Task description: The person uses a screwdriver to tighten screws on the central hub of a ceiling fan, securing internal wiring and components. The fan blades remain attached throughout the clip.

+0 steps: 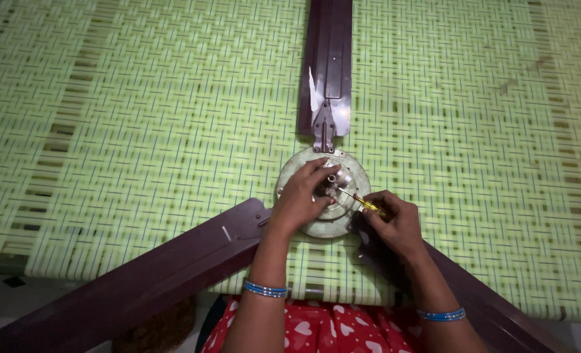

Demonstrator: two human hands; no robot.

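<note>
A ceiling fan lies flat on a green woven cot, its round pale motor housing in the middle and three dark maroon blades spreading out. My left hand rests on top of the housing, fingers curled around the metal hub at its centre. My right hand grips a small screwdriver with a yellow handle, its thin shaft pointing left into the hub. Both wrists wear blue bangles.
One blade runs away from me, one stretches to the lower left past the cot's edge, and one to the lower right under my forearm. The green woven surface spreads on all sides. Red patterned cloth covers my lap.
</note>
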